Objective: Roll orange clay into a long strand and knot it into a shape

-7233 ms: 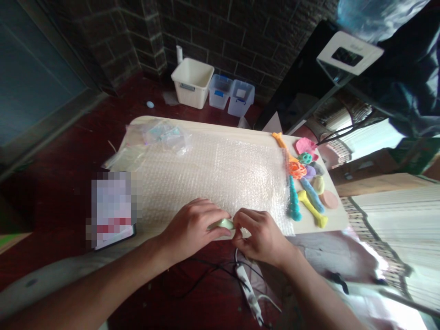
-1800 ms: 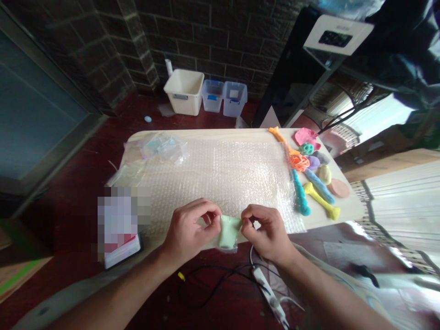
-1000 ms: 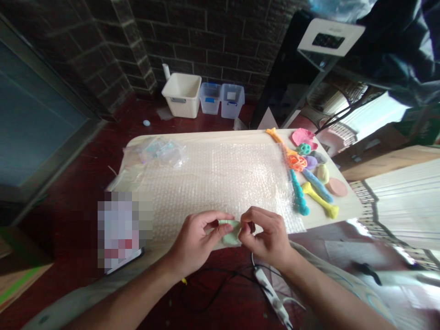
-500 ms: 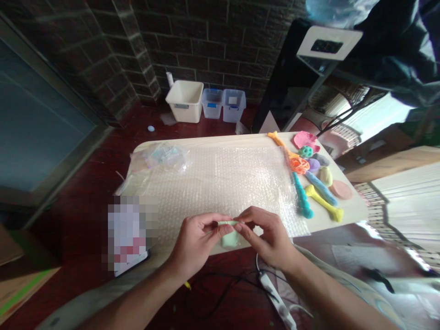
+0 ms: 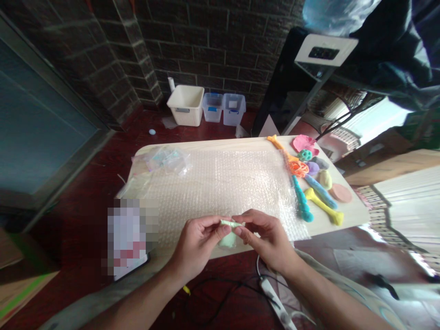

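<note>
Near the table's front edge, a small packet of pale green modelling clay [image 5: 227,240] is held up between both hands. Its upper edge is a folded, crinkled strip. My left hand [image 5: 199,240] pinches the left end of that strip between thumb and fingers. The right end is pinched the same way by my right hand [image 5: 266,236], the two hands almost meeting at the top. Bubble wrap [image 5: 220,183] lies flat beneath and beyond them. Part of the packet is hidden behind the thumbs.
Coloured clay shapes crowd the table's right end, among them a yellow bone shape [image 5: 323,206], a teal twisted stick [image 5: 301,199] and a pink dish [image 5: 304,144]. Clear plastic bags [image 5: 168,159] lie back left. A tablet-like device [image 5: 132,268] sits front left. A power strip [image 5: 277,302] lies below.
The packet's top strip has turned into clearer view as the fingers shifted on it. Both hands keep their pinch. The whole view has moved slightly.
</note>
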`<state>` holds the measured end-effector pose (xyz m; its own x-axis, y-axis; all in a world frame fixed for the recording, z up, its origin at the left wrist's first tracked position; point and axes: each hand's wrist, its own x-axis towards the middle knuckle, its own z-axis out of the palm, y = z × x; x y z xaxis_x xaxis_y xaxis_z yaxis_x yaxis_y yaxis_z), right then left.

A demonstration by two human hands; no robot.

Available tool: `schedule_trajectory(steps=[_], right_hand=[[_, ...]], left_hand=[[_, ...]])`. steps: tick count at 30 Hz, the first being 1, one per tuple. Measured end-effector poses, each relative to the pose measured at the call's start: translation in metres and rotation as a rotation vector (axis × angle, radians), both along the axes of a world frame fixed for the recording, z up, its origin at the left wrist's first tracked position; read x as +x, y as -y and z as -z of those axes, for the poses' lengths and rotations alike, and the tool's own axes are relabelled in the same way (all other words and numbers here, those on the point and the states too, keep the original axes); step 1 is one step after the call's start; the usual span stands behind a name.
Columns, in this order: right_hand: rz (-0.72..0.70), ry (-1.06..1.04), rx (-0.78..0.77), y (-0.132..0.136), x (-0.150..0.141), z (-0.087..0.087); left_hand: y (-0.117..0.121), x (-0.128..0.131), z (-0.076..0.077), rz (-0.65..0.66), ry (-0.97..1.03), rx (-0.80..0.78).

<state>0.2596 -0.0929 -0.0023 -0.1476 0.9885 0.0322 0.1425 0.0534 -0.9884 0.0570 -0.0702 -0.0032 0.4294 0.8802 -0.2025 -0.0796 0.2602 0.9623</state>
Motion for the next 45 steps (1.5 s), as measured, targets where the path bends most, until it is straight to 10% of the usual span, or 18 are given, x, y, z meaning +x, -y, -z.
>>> schedule_trajectory(steps=[20,45], right_hand=[[0.056,-0.249,-0.256,-0.001,-0.005,0.006],[0.119,-0.433,-0.441,-0.006,-0.009,0.004]], left_hand=[[0.0,0.003,0.0,-0.049,-0.055,-0.02],[0.004,0.0,0.003,0.216,-0.243,0.031]])
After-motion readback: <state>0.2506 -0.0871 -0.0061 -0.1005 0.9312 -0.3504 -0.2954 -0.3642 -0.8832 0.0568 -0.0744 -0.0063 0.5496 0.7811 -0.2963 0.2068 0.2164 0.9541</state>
